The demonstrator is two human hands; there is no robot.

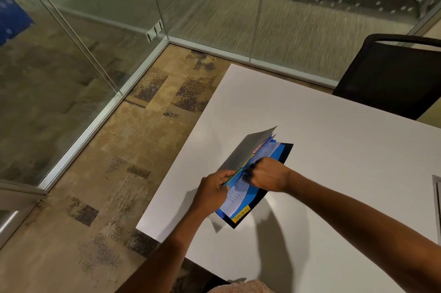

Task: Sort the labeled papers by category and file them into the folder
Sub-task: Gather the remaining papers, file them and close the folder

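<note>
My right hand (267, 174) curls into the open folder (248, 149), fingertips hidden among the leaves; I cannot tell whether they hold a sheet. The white paper's (235, 197) writing is blurred; only the yellow SPORTS label (241, 216) at the near corner reads. My left hand (212, 191) pinches the raised grey cover's near edge. The folder lies near the white table's (334, 149) left edge. Black chair (391, 77) far right; glass walls (95, 6) and mottled carpet (155, 113) left.

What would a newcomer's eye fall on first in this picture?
The open blue folder on the white table, at centre, its yellow SPORTS label on the near corner. Both hands work at it: the left hand grips the lifted leaves, the right hand reaches between them.
</note>
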